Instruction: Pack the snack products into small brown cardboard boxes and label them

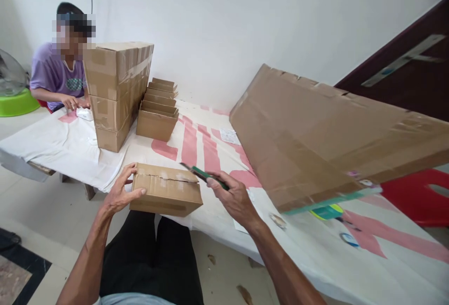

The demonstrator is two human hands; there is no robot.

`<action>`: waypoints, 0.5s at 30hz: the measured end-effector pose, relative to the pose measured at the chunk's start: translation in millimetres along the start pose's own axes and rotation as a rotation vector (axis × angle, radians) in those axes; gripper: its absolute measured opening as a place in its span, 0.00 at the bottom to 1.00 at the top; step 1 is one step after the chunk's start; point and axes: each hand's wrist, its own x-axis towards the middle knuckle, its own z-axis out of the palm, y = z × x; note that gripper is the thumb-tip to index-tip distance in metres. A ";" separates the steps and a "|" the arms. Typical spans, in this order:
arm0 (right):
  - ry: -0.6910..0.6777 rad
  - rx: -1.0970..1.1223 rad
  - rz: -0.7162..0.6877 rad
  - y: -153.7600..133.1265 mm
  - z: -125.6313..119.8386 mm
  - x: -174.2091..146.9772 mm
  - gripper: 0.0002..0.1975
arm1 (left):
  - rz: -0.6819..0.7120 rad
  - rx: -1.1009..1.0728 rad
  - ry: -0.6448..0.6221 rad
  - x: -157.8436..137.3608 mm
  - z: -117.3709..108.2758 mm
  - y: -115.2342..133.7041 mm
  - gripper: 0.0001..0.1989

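A small brown cardboard box (166, 188) lies at the table's near edge, with a ragged split along the tape on its top. My left hand (123, 189) grips its left end, thumb on the near side and fingers at the far corner. Over the box's right end, my right hand (233, 197) is closed around a green box cutter (206, 175). The cutter's blade is out and points left, just above the box.
Stacked taped boxes (108, 94) and a row of open boxes (157, 118) stand at the back left. A large cardboard carton (329, 141) leans across the right. Tape rolls (349, 239) lie on the cloth-covered table (298, 253). Another person (58, 71) sits at the far left.
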 end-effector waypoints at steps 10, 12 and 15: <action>-0.398 0.008 -0.297 -82.9 28.5 43.0 0.15 | 0.003 -0.014 -0.020 -3.4 2.1 3.3 0.25; -0.431 -0.009 -0.308 -84.2 29.3 46.6 0.15 | 0.005 -0.022 -0.022 -3.8 2.5 4.3 0.25; -0.459 -0.025 -0.325 -87.3 28.3 50.3 0.15 | 0.010 -0.029 -0.022 -4.7 3.0 5.6 0.24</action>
